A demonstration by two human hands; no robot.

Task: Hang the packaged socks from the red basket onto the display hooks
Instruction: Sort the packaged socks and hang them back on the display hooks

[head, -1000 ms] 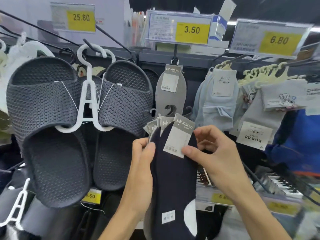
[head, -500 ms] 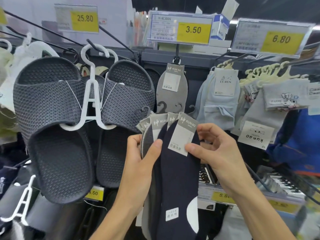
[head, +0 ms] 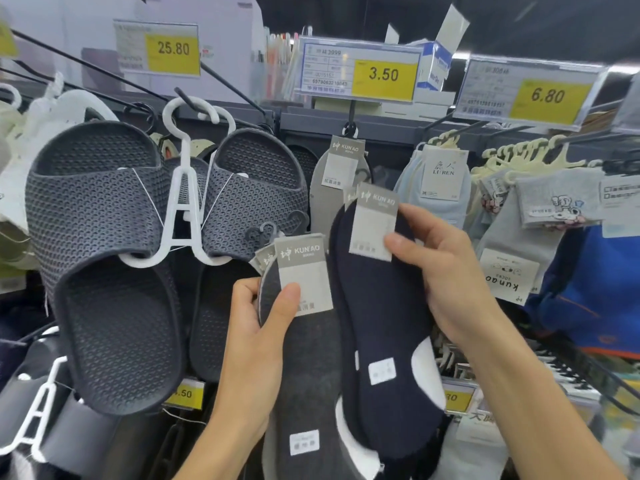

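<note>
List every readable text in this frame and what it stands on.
"25.80": left price tag
"3.50": middle price tag
"6.80": right price tag
"KUN'AO": dark grey sock pack, navy sock pack, hanging grey sock pack
"LUREN": pale blue sock pack
"kunao", upside down: light grey sock pack
".50", partly hidden: lower price tag
Small print: too blurred.

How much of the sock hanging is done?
One grey pack already hangs under the 3.50 tag. The right hand holds navy packs, and the left hand grips a grey bundle. Neither handful is on a hook yet.
</note>
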